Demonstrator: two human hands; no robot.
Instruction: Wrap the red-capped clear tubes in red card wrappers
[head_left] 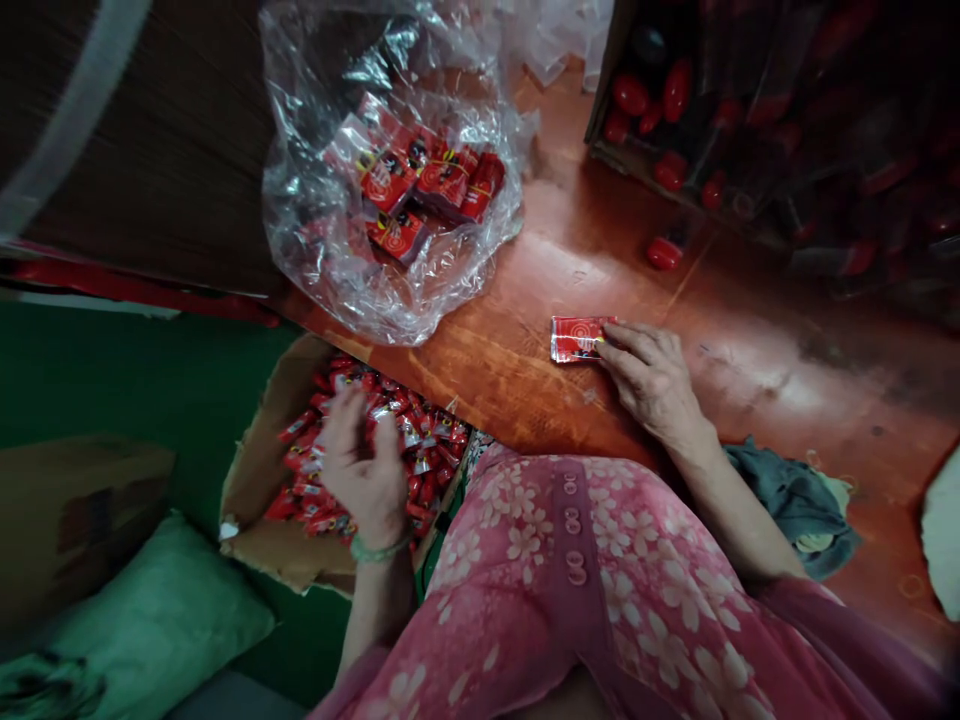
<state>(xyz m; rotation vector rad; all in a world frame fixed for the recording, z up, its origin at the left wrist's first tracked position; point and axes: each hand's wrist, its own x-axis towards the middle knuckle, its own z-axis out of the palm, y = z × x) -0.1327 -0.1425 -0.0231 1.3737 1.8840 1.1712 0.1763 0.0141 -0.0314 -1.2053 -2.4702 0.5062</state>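
One red packet (576, 339) lies flat on the desk (525, 395), seen from where I stand at the person's right fingertips. The clear plastic bag (450, 295) holds at least four red bundles (388, 182); overlap prevents an exact count. Small red pieces (442, 425) fill one open cardboard box (251, 470), too many to number. One red-capped tube (665, 252) lies just beside a dark carton (611, 155) of similar tubes. The desk is orange-brown and glossy, with one crumpled grey-green cloth (795, 505) near the right forearm. Below are a green floor (202, 350), one pale green sack (169, 620) and a brown box (67, 510). Hands: the right hand (654, 380) reaches inward, palm down, fingertips touching the packet's right end; whether it pinches the packet, I cannot tell. The left hand (364, 460), blurred, is raised over the red pieces, fingers parted, unclenched.
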